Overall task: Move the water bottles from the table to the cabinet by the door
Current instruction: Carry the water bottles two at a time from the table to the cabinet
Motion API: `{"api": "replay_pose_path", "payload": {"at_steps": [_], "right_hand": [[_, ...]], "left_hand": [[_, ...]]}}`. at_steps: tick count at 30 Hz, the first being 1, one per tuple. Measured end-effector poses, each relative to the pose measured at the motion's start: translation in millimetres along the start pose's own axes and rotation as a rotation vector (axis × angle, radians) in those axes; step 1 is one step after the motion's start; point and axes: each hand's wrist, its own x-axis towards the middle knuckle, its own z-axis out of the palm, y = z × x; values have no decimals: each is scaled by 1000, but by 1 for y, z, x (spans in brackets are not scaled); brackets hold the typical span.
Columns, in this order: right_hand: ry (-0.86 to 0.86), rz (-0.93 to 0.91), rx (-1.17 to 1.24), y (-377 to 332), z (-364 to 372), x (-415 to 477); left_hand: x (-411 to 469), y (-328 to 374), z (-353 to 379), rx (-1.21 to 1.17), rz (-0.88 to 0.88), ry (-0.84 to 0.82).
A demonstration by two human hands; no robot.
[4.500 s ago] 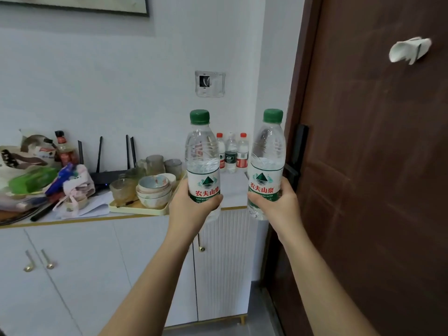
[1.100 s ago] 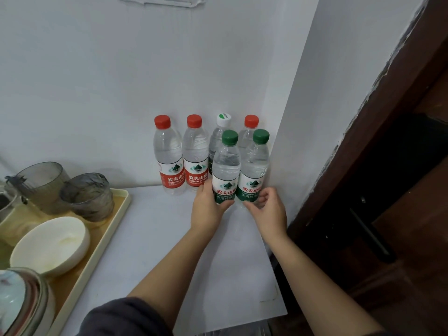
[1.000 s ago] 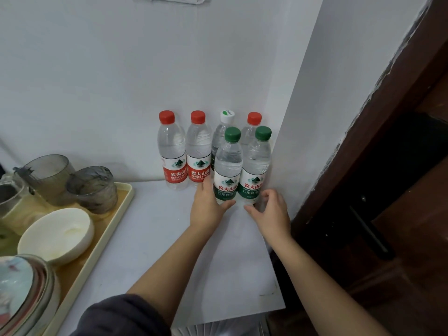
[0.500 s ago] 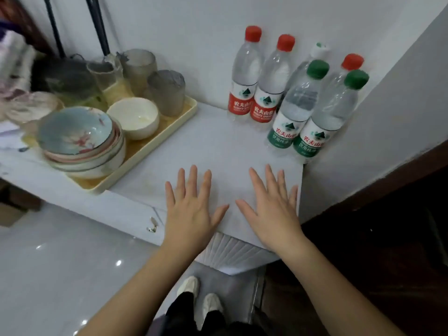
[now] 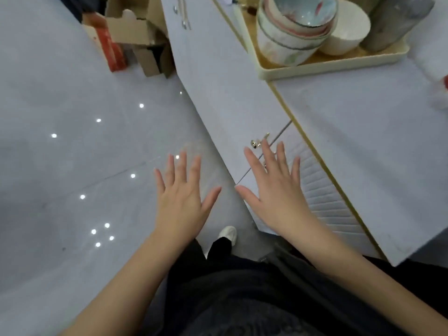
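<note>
My left hand (image 5: pixel 183 202) is spread flat over the pale floor, holding nothing. My right hand (image 5: pixel 274 190) is also open with fingers apart, in front of the white cabinet's door (image 5: pixel 225 98) near its gold knob (image 5: pixel 254 143). The white cabinet top (image 5: pixel 363 146) stretches to the right. Only a blurred scrap of one red-labelled water bottle (image 5: pixel 442 93) shows at the right edge; the other bottles are out of view.
A cream tray (image 5: pixel 315 67) on the cabinet top carries stacked bowls (image 5: pixel 291 27), a white bowl (image 5: pixel 346 32) and a grey cup (image 5: pixel 392 20). Cardboard boxes (image 5: pixel 131 37) lie on the floor at the top left. My shoe (image 5: pixel 228 234) is below, by the cabinet base.
Both hands let go of the two green-capped bottles on the cabinet top and drew back empty. The view has swung left and down, away from the bottles toward the floor.
</note>
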Motion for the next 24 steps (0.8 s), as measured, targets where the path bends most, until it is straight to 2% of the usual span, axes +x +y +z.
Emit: {"api": "replay_pose_path", "payload": {"at_steps": [10,16,24], "right_hand": [[-314,-234,-236,-127,60,55],[-353,-456,-319,-236,81,78],[-423,-759,-427,-355,106,92]], "left_hand": [[-61,-130,16,-85,-393,-172],[-92,-208,13,-134,-611,-175],[-125,-272,7,-252,-904,-131]]}}
